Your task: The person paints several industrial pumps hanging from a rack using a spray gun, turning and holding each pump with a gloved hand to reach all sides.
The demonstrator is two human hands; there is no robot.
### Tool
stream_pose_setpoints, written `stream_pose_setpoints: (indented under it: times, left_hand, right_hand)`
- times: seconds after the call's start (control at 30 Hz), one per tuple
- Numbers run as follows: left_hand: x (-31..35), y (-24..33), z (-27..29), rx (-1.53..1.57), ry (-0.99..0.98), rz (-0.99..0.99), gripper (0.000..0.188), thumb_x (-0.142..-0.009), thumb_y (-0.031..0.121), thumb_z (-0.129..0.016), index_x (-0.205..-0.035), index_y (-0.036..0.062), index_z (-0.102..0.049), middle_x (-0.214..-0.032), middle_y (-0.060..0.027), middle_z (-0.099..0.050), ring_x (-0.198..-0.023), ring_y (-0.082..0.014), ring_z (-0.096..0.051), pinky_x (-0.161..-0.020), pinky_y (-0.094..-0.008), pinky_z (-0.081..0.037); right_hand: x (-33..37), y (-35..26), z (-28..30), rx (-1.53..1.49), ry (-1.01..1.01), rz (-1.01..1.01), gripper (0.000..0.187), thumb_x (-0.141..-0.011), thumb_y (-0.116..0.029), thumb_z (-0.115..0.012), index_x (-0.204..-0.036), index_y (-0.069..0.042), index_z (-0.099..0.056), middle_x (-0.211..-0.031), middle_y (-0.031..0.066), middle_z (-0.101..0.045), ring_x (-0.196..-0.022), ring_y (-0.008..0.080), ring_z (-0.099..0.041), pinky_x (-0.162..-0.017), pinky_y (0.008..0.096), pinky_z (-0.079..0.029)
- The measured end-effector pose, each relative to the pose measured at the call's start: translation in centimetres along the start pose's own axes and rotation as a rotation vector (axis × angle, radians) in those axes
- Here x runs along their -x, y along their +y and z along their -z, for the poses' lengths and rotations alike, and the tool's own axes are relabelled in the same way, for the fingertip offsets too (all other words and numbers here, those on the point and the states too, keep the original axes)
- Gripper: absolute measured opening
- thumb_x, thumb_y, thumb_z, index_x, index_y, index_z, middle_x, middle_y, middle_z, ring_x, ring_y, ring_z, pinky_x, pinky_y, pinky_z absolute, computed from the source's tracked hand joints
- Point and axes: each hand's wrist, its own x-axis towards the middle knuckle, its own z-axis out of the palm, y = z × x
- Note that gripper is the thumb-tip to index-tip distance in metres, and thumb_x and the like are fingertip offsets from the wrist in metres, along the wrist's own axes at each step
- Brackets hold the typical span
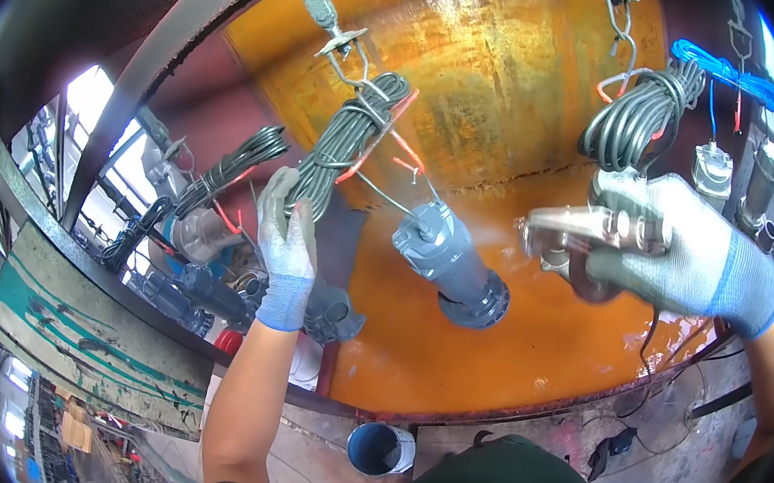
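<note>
I have the right grip (684,244) wrapped around a spray gun (587,225), aimed at the grey pump (451,258) that hangs tilted over the middle of the orange booth floor (448,375), back from its front edge. Faint mist (498,236) shows between them, so I judge this to be the coating step. My left grip (288,241) is at the lower end of the coiled cable (350,143), thumb apart from the fingers; I cannot tell whether it pinches any. Next, I'd steady or turn the pump and sweep evenly.
</note>
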Motion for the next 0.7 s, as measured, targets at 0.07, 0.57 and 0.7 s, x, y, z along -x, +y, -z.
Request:
stream_pose_setpoints:
  times: [0.07, 0.57, 0.7]
  left_hand:
    - [0.1, 0.8, 0.2, -0.045, -0.014, -0.011, 0.042, -0.11, 0.019, -0.053, -0.143, -0.0051, -0.062, -0.151, -0.0206, -0.057, -0.141, -0.0345, -0.055, -0.123, -0.0445, -0.038]
    - [-0.7, 4.3, -0.2, -0.023, -0.141, -0.228, 0.059, -0.115, 0.046, -0.041, -0.137, -0.0002, -0.071, -0.139, -0.0196, -0.066, -0.133, -0.037, -0.058, -0.117, -0.0473, -0.042]
    - [-1.1, 5.2, -0.9, 0.048, -0.147, -0.269, 0.058, -0.115, 0.045, -0.041, -0.138, 0.0012, -0.07, -0.139, -0.0189, -0.067, -0.133, -0.0374, -0.058, -0.118, -0.0476, -0.041]
  right_hand:
    - [0.8, -0.7, -0.8, 0.14, -0.097, 0.002, 0.025, -0.093, -0.023, -0.08, -0.104, -0.003, -0.071, -0.081, 0.013, -0.07, -0.074, 0.0276, -0.072, -0.066, 0.0402, -0.056]
    - [3.9, -5.2, -5.1, 0.392, -0.116, 0.098, 0.024, -0.088, -0.023, -0.082, -0.098, -0.006, -0.068, -0.078, 0.0169, -0.068, -0.075, 0.0402, -0.072, -0.068, 0.0475, -0.056]
    - [3.8, -5.3, -6.1, 0.224, 0.137, 0.093, 0.022, -0.089, -0.016, -0.081, -0.097, -0.002, -0.066, -0.079, 0.0196, -0.067, -0.075, 0.0403, -0.072, -0.067, 0.0459, -0.055]
